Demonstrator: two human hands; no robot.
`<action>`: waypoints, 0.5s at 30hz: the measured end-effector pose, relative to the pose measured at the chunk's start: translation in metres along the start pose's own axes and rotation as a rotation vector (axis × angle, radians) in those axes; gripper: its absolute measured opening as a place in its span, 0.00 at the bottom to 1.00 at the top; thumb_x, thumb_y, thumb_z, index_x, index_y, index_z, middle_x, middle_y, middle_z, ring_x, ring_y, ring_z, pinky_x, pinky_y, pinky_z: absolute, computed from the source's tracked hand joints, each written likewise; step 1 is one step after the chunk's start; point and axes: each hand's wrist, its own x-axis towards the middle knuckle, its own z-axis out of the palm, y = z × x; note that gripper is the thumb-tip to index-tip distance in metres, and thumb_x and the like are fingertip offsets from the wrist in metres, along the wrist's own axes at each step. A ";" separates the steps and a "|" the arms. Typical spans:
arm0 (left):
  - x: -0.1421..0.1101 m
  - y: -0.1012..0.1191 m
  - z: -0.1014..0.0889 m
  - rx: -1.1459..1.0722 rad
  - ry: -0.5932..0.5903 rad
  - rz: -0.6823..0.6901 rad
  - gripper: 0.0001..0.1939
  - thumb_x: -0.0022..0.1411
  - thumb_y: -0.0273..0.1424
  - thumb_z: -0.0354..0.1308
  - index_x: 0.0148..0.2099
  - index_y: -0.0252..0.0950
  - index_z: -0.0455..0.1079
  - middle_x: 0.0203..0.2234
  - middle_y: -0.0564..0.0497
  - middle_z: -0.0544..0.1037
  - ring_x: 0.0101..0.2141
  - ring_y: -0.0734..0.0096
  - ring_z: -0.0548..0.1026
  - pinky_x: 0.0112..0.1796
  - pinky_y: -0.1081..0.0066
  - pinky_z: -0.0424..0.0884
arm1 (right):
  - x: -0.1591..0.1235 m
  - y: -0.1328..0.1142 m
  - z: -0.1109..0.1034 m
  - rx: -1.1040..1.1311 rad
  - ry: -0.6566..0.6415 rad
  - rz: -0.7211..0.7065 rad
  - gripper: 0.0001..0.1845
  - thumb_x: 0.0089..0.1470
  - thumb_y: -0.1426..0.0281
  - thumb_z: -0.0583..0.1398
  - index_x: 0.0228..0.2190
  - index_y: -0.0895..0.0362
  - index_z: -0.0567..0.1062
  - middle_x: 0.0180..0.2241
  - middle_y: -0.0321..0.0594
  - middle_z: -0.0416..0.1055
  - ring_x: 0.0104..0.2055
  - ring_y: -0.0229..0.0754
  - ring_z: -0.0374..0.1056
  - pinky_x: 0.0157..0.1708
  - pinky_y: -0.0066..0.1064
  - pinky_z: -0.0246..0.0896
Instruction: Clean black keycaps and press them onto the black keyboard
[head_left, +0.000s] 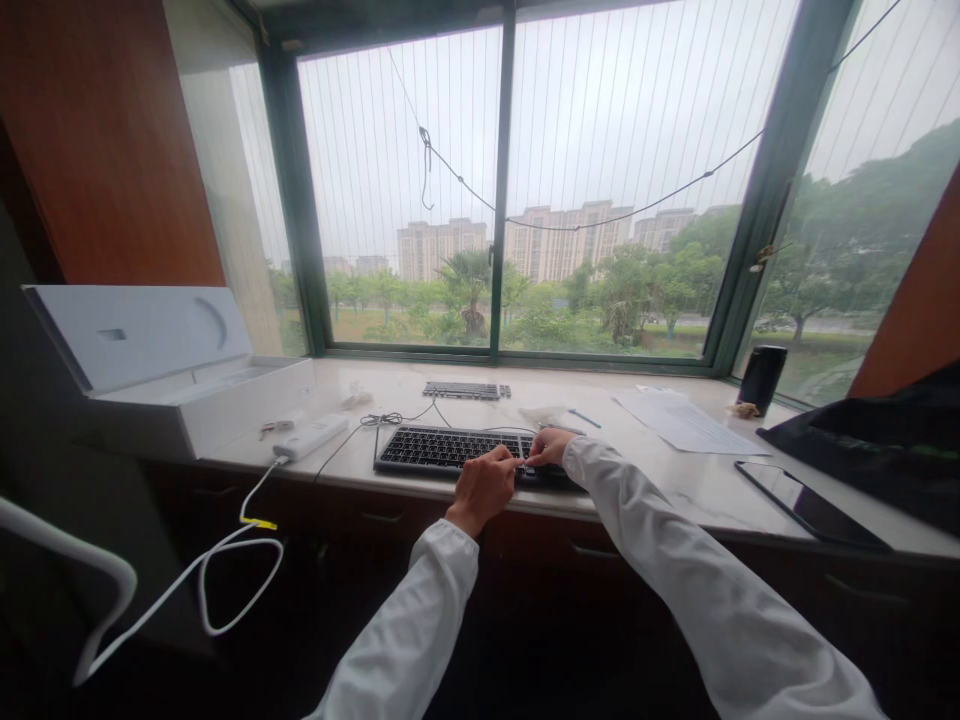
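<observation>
A black keyboard (442, 449) lies near the front edge of a pale stone window counter (675, 480). Both my hands are over its right end, fingertips meeting. My left hand (484, 485) is curled, fingers pinched toward the keys. My right hand (551, 446) is also curled with its fingers pressed down at the same spot. Anything held between the fingertips is too small to make out. Both arms wear white sleeves.
A second small keyboard (466, 390) lies farther back. An open white box (161, 375) stands at left, beside a white power strip (311, 436) with a cable hanging off the counter. Papers (686, 420), a dark cup (761, 378), a tablet (810, 505) and a black bag (885, 440) sit at right.
</observation>
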 end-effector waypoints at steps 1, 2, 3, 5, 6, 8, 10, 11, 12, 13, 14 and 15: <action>-0.001 0.000 0.001 -0.009 0.018 -0.030 0.18 0.68 0.29 0.47 0.52 0.49 0.74 0.41 0.53 0.76 0.37 0.71 0.75 0.39 0.72 0.68 | -0.001 0.001 -0.002 -0.002 -0.028 0.007 0.15 0.37 0.60 0.71 0.23 0.59 0.81 0.22 0.38 0.74 0.27 0.41 0.68 0.32 0.31 0.63; -0.001 -0.001 0.001 -0.018 0.036 -0.062 0.18 0.68 0.29 0.47 0.53 0.48 0.74 0.42 0.53 0.76 0.38 0.71 0.76 0.39 0.72 0.68 | -0.002 0.001 -0.003 -0.003 -0.054 0.015 0.15 0.38 0.59 0.71 0.25 0.59 0.82 0.23 0.39 0.75 0.29 0.41 0.69 0.33 0.31 0.63; -0.001 -0.001 0.002 -0.026 0.053 -0.089 0.18 0.68 0.29 0.46 0.52 0.47 0.74 0.42 0.53 0.76 0.38 0.71 0.76 0.39 0.72 0.68 | -0.003 0.002 -0.005 -0.001 -0.070 0.025 0.16 0.40 0.59 0.70 0.28 0.59 0.82 0.25 0.39 0.75 0.31 0.42 0.69 0.35 0.31 0.63; -0.002 -0.002 0.003 -0.038 0.078 -0.123 0.18 0.68 0.29 0.46 0.51 0.46 0.74 0.43 0.53 0.76 0.37 0.71 0.76 0.39 0.72 0.68 | -0.004 0.003 -0.007 0.012 -0.050 0.032 0.17 0.44 0.58 0.68 0.31 0.60 0.83 0.28 0.40 0.76 0.33 0.43 0.70 0.37 0.30 0.63; -0.002 -0.002 0.004 -0.044 0.088 -0.129 0.18 0.68 0.28 0.46 0.50 0.46 0.74 0.42 0.53 0.77 0.37 0.71 0.76 0.39 0.73 0.68 | -0.005 0.003 -0.008 0.020 -0.024 0.038 0.18 0.45 0.58 0.67 0.32 0.60 0.82 0.29 0.41 0.77 0.35 0.43 0.70 0.38 0.30 0.63; -0.002 -0.002 0.004 -0.053 0.104 -0.132 0.18 0.68 0.28 0.46 0.49 0.46 0.75 0.42 0.53 0.77 0.37 0.71 0.76 0.38 0.73 0.68 | -0.006 0.002 -0.007 0.025 0.022 0.048 0.18 0.47 0.58 0.67 0.33 0.60 0.82 0.31 0.42 0.77 0.36 0.44 0.70 0.39 0.31 0.63; -0.002 -0.002 0.004 -0.057 0.106 -0.137 0.18 0.67 0.27 0.46 0.49 0.46 0.75 0.42 0.54 0.77 0.37 0.71 0.76 0.38 0.73 0.68 | -0.007 0.001 -0.004 0.004 0.027 0.062 0.17 0.45 0.59 0.68 0.32 0.60 0.82 0.31 0.42 0.77 0.36 0.45 0.71 0.40 0.32 0.63; -0.002 -0.002 0.004 -0.057 0.102 -0.142 0.18 0.67 0.27 0.47 0.49 0.46 0.75 0.42 0.54 0.77 0.37 0.71 0.76 0.38 0.73 0.67 | -0.007 0.000 -0.003 -0.013 0.020 0.070 0.17 0.44 0.60 0.69 0.32 0.60 0.82 0.31 0.42 0.77 0.36 0.45 0.71 0.40 0.32 0.63; -0.002 -0.001 0.003 -0.057 0.095 -0.148 0.17 0.67 0.27 0.47 0.49 0.46 0.75 0.42 0.53 0.77 0.37 0.71 0.76 0.39 0.73 0.67 | -0.008 -0.001 -0.002 -0.030 0.013 0.079 0.16 0.43 0.60 0.69 0.31 0.59 0.82 0.30 0.42 0.77 0.36 0.45 0.71 0.41 0.33 0.63; -0.002 -0.001 0.003 -0.057 0.088 -0.155 0.17 0.67 0.27 0.47 0.49 0.46 0.75 0.42 0.53 0.77 0.38 0.71 0.76 0.39 0.73 0.67 | -0.009 -0.002 -0.001 -0.043 0.015 0.085 0.16 0.43 0.60 0.69 0.31 0.59 0.82 0.30 0.42 0.78 0.36 0.46 0.71 0.41 0.33 0.63; -0.002 0.000 0.002 -0.057 0.080 -0.162 0.17 0.67 0.28 0.47 0.49 0.46 0.75 0.43 0.53 0.77 0.38 0.71 0.76 0.39 0.73 0.67 | -0.010 -0.003 -0.001 -0.048 0.025 0.083 0.16 0.43 0.60 0.69 0.31 0.59 0.82 0.30 0.42 0.78 0.36 0.45 0.71 0.40 0.33 0.63; -0.002 0.000 0.002 -0.058 0.076 -0.165 0.17 0.67 0.28 0.47 0.49 0.46 0.75 0.43 0.52 0.77 0.38 0.71 0.76 0.39 0.73 0.67 | -0.011 -0.003 -0.001 -0.047 0.031 0.071 0.16 0.44 0.60 0.68 0.32 0.59 0.82 0.31 0.42 0.78 0.36 0.45 0.71 0.40 0.32 0.63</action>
